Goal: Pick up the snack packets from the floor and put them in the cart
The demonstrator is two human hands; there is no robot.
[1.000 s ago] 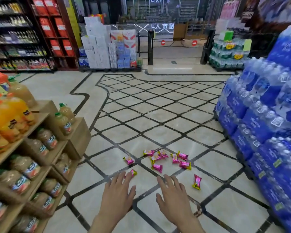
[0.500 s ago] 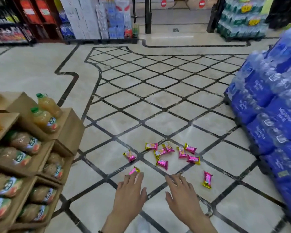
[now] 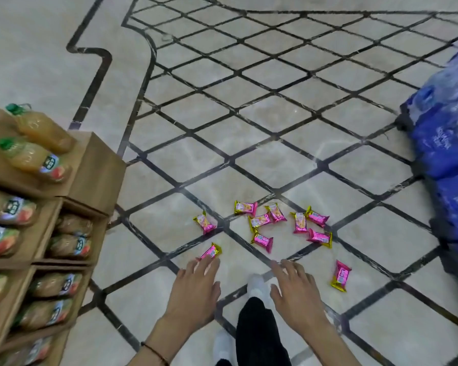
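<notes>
Several pink and gold snack packets (image 3: 262, 240) lie scattered on the tiled floor ahead of me. One packet (image 3: 211, 251) lies just beyond the fingertips of my left hand (image 3: 196, 289), which is stretched out with straight fingers and holds nothing. My right hand (image 3: 292, 291) is spread the same way, empty, with a lone packet (image 3: 341, 275) on the floor to its right. No cart is in view.
A cardboard display rack (image 3: 95, 173) of juice bottles (image 3: 41, 129) stands at the left. Stacked blue packs of water bottles (image 3: 444, 143) line the right side. My leg and white shoe (image 3: 258, 285) are between my hands.
The view has tilted down and come closer to the floor; the packets now lie nearer to my outstretched hands. A leg and shoe have come into view.
</notes>
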